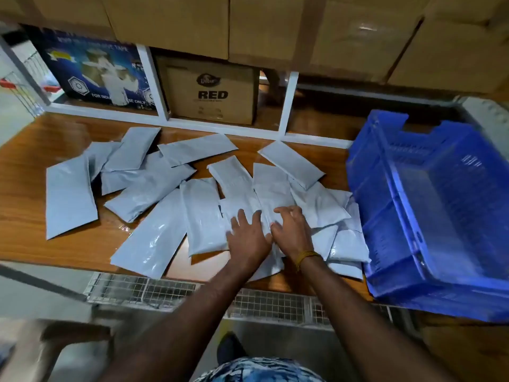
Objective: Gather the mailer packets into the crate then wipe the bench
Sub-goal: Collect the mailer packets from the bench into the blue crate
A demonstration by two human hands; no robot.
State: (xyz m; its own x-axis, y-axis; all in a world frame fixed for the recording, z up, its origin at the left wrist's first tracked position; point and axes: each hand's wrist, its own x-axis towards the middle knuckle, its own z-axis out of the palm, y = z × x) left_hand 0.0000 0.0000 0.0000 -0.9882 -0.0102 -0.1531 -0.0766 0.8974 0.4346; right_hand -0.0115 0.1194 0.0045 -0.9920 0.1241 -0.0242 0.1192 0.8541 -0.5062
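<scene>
Several grey mailer packets (154, 186) lie scattered and overlapping across the wooden bench (24, 205). A blue plastic crate (385, 216) stands at the bench's right end, and its visible inside holds no packets. My left hand (248, 238) lies flat with spread fingers on the packets near the front middle. Right beside it, my right hand (293, 230) rests on the same heap with fingers slightly bent. A yellow thread circles my right wrist. Neither hand holds anything lifted off the bench.
Behind the bench is a white-framed shelf with a brown carton marked RED (212, 92) and a blue printed box (96, 73). More cartons (170, 20) are stacked above. A wire mesh rack (143, 290) runs below the front edge. A brown chair (55, 343) stands at lower left.
</scene>
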